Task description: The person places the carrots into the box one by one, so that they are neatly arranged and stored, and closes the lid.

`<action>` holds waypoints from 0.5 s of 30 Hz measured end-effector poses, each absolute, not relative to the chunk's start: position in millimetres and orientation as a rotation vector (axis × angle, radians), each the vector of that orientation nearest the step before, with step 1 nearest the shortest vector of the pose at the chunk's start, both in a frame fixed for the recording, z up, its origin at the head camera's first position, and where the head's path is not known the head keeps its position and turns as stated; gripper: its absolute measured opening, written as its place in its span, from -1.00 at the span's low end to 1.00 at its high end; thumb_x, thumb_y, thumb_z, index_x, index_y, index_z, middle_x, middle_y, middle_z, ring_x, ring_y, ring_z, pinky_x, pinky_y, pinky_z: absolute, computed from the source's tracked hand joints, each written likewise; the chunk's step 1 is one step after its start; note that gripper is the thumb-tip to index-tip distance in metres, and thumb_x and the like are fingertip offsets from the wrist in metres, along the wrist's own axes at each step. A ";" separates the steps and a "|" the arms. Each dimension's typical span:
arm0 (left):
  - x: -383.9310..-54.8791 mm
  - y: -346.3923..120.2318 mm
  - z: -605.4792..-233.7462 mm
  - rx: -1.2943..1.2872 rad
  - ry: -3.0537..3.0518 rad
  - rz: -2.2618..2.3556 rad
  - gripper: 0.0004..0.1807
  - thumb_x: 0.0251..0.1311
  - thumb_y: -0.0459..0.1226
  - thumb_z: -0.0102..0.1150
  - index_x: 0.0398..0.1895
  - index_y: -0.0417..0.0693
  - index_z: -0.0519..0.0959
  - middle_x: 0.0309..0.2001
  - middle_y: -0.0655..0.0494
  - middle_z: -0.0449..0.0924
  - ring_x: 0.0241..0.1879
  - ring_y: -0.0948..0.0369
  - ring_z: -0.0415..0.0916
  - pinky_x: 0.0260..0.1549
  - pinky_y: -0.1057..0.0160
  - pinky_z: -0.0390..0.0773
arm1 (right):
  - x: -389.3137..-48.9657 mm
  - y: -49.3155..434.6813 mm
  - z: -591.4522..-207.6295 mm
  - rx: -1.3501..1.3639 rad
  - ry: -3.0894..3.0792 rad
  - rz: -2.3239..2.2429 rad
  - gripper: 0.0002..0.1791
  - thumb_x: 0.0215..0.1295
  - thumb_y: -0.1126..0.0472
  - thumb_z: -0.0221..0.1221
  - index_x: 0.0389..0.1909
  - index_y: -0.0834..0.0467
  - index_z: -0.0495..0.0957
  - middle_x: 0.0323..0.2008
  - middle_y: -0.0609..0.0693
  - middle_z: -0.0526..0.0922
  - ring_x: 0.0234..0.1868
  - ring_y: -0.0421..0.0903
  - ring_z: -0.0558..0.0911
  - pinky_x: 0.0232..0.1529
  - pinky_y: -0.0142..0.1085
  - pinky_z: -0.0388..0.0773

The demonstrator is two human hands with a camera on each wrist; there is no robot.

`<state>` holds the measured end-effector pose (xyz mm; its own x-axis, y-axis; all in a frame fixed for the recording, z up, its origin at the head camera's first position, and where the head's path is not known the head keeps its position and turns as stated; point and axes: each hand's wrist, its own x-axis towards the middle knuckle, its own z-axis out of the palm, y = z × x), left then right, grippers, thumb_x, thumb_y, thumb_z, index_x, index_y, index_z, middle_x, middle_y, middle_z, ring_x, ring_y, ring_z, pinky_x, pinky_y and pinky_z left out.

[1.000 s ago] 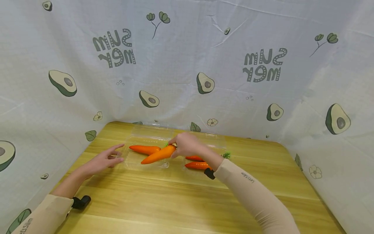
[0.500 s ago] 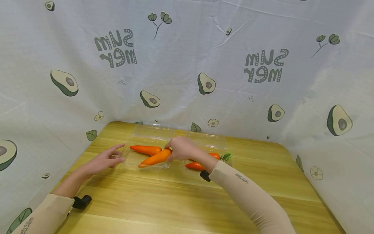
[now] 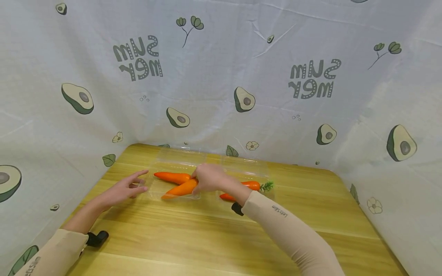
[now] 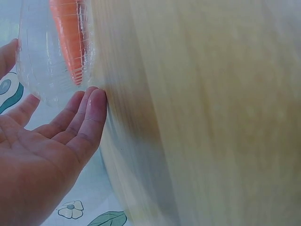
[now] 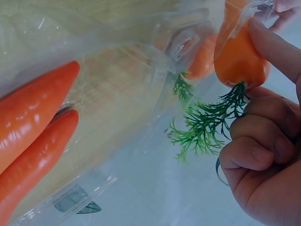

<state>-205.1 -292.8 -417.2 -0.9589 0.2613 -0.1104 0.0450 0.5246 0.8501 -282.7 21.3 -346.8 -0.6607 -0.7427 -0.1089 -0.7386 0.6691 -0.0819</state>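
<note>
My right hand [image 3: 210,178] pinches an orange toy carrot [image 3: 179,189] at its thick leafy end, thumb and forefinger on it; the other fingers curl beside the green leaves [image 5: 207,120] in the right wrist view. This carrot lies slanted within the left clear plastic box [image 3: 156,189], nearer its front side. Behind it in the same box is another carrot [image 3: 170,177], its top partly hidden by my right hand. My left hand [image 3: 119,190] is spread at the box's left end, fingertips close to the plastic wall; contact is hard to tell.
Under my right forearm stands a second clear box [image 3: 271,193] with two carrots, one [image 3: 251,185] with leaves pointing right, the other [image 3: 226,197] partly covered. Both boxes have lids [image 3: 245,165] folded open towards the back. A printed curtain [image 3: 207,76] encloses the wooden table [image 3: 207,237].
My right hand has lowered the carrot and shifted it slightly left, from above the left box down into it. My left hand has stayed in place.
</note>
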 end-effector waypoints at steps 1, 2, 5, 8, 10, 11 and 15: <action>-205.2 -292.9 -417.4 0.259 2.540 1.408 -0.16 0.46 -0.07 0.11 0.64 0.00 -0.07 0.45 -0.42 0.15 0.31 -0.23 0.38 0.08 -0.06 0.58 | -281.9 20.4 -346.4 -1.226 2.748 -0.043 -0.65 0.04 -0.06 0.49 -0.15 -0.06 0.77 -0.43 -0.26 0.62 -0.45 -0.24 0.49 -0.51 -0.38 0.41; -205.3 -293.0 -417.7 0.260 2.541 1.407 -0.16 0.46 -0.07 0.11 0.64 0.00 -0.07 0.45 -0.42 0.15 0.31 -0.23 0.38 0.08 -0.06 0.58 | -281.3 19.6 -346.3 -1.225 2.749 -0.043 -0.69 0.04 -0.06 0.49 -0.20 -0.06 0.76 -0.46 -0.25 0.60 -0.46 -0.24 0.48 -0.51 -0.38 0.39; -205.4 -293.0 -418.0 0.257 2.545 1.405 -0.16 0.46 -0.07 0.11 0.64 0.01 -0.07 0.44 -0.42 0.16 0.30 -0.22 0.39 0.07 -0.06 0.59 | -279.4 17.7 -345.2 -1.208 2.743 -0.056 -0.77 0.05 -0.05 0.49 -0.33 -0.06 0.71 -0.52 -0.22 0.55 -0.48 -0.23 0.45 -0.52 -0.37 0.37; -205.2 -292.8 -417.7 0.259 2.546 1.406 -0.16 0.46 -0.07 0.11 0.64 0.00 -0.07 0.44 -0.42 0.16 0.30 -0.21 0.40 0.07 -0.06 0.59 | -278.2 16.2 -344.6 -1.175 2.736 -0.071 -0.80 0.06 -0.03 0.48 -0.38 -0.06 0.68 -0.55 -0.21 0.52 -0.51 -0.23 0.43 -0.53 -0.38 0.35; -205.0 -292.7 -417.5 0.262 2.549 1.404 -0.16 0.46 -0.07 0.11 0.64 0.00 -0.07 0.44 -0.42 0.17 0.29 -0.21 0.41 0.07 -0.05 0.59 | -277.5 15.1 -343.9 -1.157 2.728 -0.072 -0.83 0.07 0.01 0.46 -0.39 -0.06 0.68 -0.55 -0.21 0.49 -0.52 -0.23 0.41 -0.54 -0.38 0.33; -204.9 -292.7 -417.4 0.263 2.550 1.403 -0.16 0.46 -0.07 0.11 0.64 0.00 -0.07 0.44 -0.42 0.17 0.29 -0.21 0.41 0.06 -0.06 0.59 | -277.2 14.5 -343.7 -1.151 2.723 -0.069 -0.84 0.08 0.03 0.45 -0.40 -0.05 0.68 -0.56 -0.20 0.48 -0.53 -0.24 0.40 -0.55 -0.39 0.31; -204.9 -292.9 -417.5 0.268 2.549 1.403 -0.17 0.47 -0.07 0.10 0.64 -0.01 -0.07 0.43 -0.42 0.17 0.29 -0.21 0.41 0.07 -0.06 0.59 | -275.7 11.6 -341.8 -1.127 2.712 -0.043 -0.87 0.08 0.10 0.41 -0.51 -0.02 0.64 -0.58 -0.18 0.40 -0.55 -0.22 0.34 -0.56 -0.39 0.24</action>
